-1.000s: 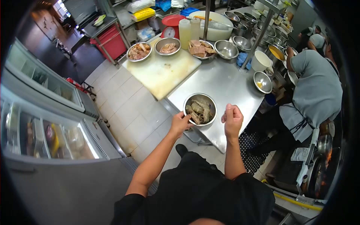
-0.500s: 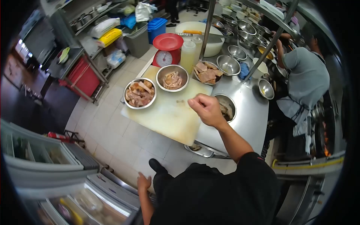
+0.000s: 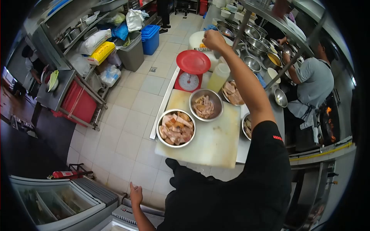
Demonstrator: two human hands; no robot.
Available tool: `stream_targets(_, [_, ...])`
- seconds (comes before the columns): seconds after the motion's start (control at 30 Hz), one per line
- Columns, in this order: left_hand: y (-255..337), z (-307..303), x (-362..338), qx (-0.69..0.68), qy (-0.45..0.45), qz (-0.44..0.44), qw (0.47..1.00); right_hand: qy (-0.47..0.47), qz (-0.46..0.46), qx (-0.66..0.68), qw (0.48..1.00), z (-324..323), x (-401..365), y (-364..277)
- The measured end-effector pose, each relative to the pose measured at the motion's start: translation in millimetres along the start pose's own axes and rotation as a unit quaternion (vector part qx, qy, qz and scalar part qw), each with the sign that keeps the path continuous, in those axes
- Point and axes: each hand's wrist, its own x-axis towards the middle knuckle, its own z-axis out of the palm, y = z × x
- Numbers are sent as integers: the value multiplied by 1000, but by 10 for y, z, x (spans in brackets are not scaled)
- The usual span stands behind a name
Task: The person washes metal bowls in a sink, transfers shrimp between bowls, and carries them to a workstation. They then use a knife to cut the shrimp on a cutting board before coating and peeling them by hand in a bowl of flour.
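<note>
My right hand [image 3: 214, 39] is stretched far out over the back of the steel table, fingers closed in a fist, above a white tub [image 3: 199, 39] and a squeeze bottle [image 3: 218, 77]; nothing is visible inside the fist. My left hand [image 3: 135, 193] hangs low at my side with fingers apart, holding nothing. On the pale cutting board [image 3: 210, 144] stand a bowl of meat chunks [image 3: 176, 128] and a bowl of sliced meat [image 3: 205, 105]. A red scale [image 3: 190, 71] stands behind them. My arm partly hides the bowl of shrimp [image 3: 246, 126].
A co-worker in grey [image 3: 314, 82] works at the right by a stove flame [image 3: 327, 111], with steel bowls [image 3: 252, 63] between us. On the tiled floor stand a blue bin [image 3: 149, 38], a grey bin [image 3: 132, 54], a red crate cart [image 3: 79, 102] and a chest freezer [image 3: 58, 200].
My right hand has left the shrimp bowl and reached up to the far end of the table. My left hand let go of the bowl and dropped to my side.
</note>
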Motion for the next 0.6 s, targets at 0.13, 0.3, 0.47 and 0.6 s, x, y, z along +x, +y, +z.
stream_targets(0.13, [-701, 99, -34, 109, -81, -17, 991, -148, 61, -133, 978, 686, 882, 446])
stream_targets(0.3, [-1863, 262, 72, 426, -240, 180, 853, -172, 250, -100, 948, 1079, 1027, 582])
stream_targets(0.47, [-1694, 258, -7, 326, -312, 103, 886, -205, 361, -42, 909, 1106, 1144, 513])
stream_targets(0.6, [-1669, 173, 244, 192, -217, 29, 957, -221, 345, -52, 911, 1420, 1309, 703])
